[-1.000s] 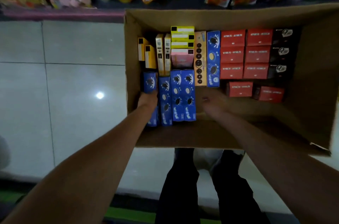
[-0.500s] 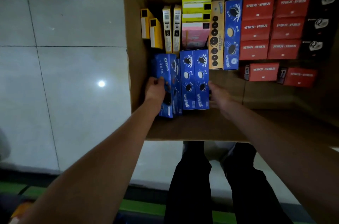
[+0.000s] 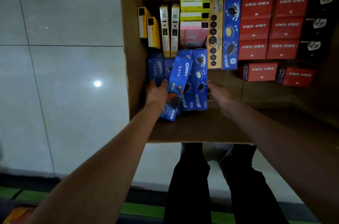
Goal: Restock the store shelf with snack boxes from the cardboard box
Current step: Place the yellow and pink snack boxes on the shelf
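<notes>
Left hand point(image 3: 157, 93) grips blue box point(image 3: 178, 84) — tilted.

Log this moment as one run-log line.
left hand grips tilted blue Oreo box | right hand open beside blue boxes | cardboard box on floor

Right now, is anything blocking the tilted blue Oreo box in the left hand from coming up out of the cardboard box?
Nothing visible does. The left hand grips the tilted blue Oreo box, which lies over the neighbouring blue boxes. The brown cardboard box is open above. The right hand hovers beside it, empty.
</notes>
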Demonstrator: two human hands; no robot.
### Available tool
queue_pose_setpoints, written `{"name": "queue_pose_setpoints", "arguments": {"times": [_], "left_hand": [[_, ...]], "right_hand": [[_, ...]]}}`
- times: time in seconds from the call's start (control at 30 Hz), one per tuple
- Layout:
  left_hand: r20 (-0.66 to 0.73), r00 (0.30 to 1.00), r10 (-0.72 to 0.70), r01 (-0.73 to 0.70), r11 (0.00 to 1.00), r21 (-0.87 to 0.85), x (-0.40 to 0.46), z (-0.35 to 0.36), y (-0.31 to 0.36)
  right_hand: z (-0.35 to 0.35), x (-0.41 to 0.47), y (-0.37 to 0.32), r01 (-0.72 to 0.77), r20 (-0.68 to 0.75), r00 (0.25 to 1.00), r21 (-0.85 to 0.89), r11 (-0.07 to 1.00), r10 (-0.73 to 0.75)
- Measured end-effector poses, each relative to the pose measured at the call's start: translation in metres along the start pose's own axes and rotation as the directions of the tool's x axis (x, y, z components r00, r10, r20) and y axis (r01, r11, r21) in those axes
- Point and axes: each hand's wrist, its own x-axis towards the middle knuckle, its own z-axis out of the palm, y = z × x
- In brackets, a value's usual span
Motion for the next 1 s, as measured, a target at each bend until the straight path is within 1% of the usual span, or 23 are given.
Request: {"name": "queue_pose_setpoints", "arguments": {"times": [0.13, 0.23, 0.3, 0.37, 0.43, 0.5, 0.53, 0.57, 0.63, 0.67, 0.7, 0.73, 0.77, 0.8, 0.83, 0.87, 0.9, 0.93, 0.97, 1.0], "left_hand": [[0.011, 1.0, 0.004, -0.003, 1.0, -0.028, -0.003, 0.0, -0.005], [-0.013, 0.995, 0.097, -0.097, 0.995, -0.019, -0.006, 0.0, 0.003], [-0.026, 0.985, 0.168, -0.169, 0.985, -0.027, -0.009, -0.001, 0.017], [-0.031, 0.969, 0.243, -0.244, 0.97, -0.013, -0.009, -0.004, 0.036], [-0.042, 0.917, 0.397, -0.39, 0.914, 0.111, -0.007, -0.011, 0.06], [-0.014, 0.822, 0.569, -0.54, 0.787, 0.298, -0.002, -0.019, 0.086], [0.02, 0.775, 0.631, -0.581, 0.7, 0.416, 0.002, -0.024, 0.099], [0.055, 0.732, 0.68, -0.592, 0.594, 0.545, 0.008, -0.028, 0.113], [0.107, 0.65, 0.752, -0.545, 0.364, 0.755, 0.021, -0.036, 0.138], [0.126, 0.62, 0.775, -0.517, 0.282, 0.808, 0.027, -0.039, 0.151], [0.145, 0.605, 0.783, -0.501, 0.232, 0.834, 0.033, -0.041, 0.162], [0.168, 0.613, 0.772, -0.5, 0.214, 0.839, 0.039, -0.041, 0.172], [0.2, 0.647, 0.736, -0.506, 0.218, 0.835, 0.047, -0.04, 0.179], [0.241, 0.699, 0.673, -0.51, 0.234, 0.827, 0.052, -0.038, 0.185], [0.277, 0.751, 0.599, -0.503, 0.248, 0.828, 0.056, -0.035, 0.188], [0.297, 0.787, 0.54, -0.485, 0.245, 0.84, 0.059, -0.029, 0.189], [0.299, 0.807, 0.51, -0.461, 0.227, 0.858, 0.059, -0.023, 0.188], [0.288, 0.815, 0.504, -0.436, 0.205, 0.876, 0.057, -0.017, 0.186], [0.27, 0.809, 0.522, -0.417, 0.185, 0.89, 0.055, -0.014, 0.186], [0.258, 0.787, 0.561, -0.413, 0.167, 0.895, 0.054, -0.014, 0.186]], "right_hand": [[0.0, -0.006, -0.001, -0.003, 0.034, 0.999, 0.008, 1.0, 0.003], [-0.005, -0.01, -0.003, 0.009, 0.047, 0.999, 0.026, 1.0, -0.01], [-0.012, -0.011, -0.008, 0.022, -0.001, 1.0, 0.004, 1.0, -0.022], [-0.022, -0.012, -0.017, 0.075, -0.065, 0.995, -0.003, 0.997, -0.076], [-0.032, -0.012, -0.032, 0.19, -0.102, 0.975, -0.06, 0.98, -0.195], [-0.038, -0.014, -0.052, 0.33, -0.127, 0.929, -0.149, 0.932, -0.349], [-0.041, -0.014, -0.063, 0.403, -0.144, 0.89, -0.197, 0.894, -0.433], [-0.043, -0.015, -0.076, 0.478, -0.159, 0.838, -0.248, 0.843, -0.522], [-0.043, -0.017, -0.105, 0.618, -0.148, 0.7, -0.364, 0.697, -0.698], [-0.043, -0.018, -0.121, 0.667, -0.107, 0.625, -0.441, 0.6, -0.773], [-0.041, -0.017, -0.138, 0.688, -0.043, 0.559, -0.533, 0.492, -0.828], [-0.039, -0.016, -0.155, 0.676, 0.032, 0.519, -0.627, 0.387, -0.854], [-0.037, -0.013, -0.17, 0.639, 0.108, 0.512, -0.711, 0.294, -0.852], [-0.034, -0.01, -0.182, 0.594, 0.177, 0.529, -0.776, 0.213, -0.83], [-0.03, -0.006, -0.19, 0.553, 0.23, 0.562, -0.819, 0.154, -0.795], [-0.025, -0.002, -0.194, 0.521, 0.266, 0.601, -0.845, 0.118, -0.754], [-0.019, 0.0, -0.193, 0.499, 0.281, 0.632, -0.861, 0.101, -0.722], [-0.015, 0.002, -0.189, 0.482, 0.282, 0.648, -0.871, 0.094, -0.708], [-0.011, 0.002, -0.182, 0.469, 0.271, 0.649, -0.878, 0.094, -0.711], [-0.008, 0.001, -0.175, 0.462, 0.257, 0.641, -0.881, 0.097, -0.723]]}}
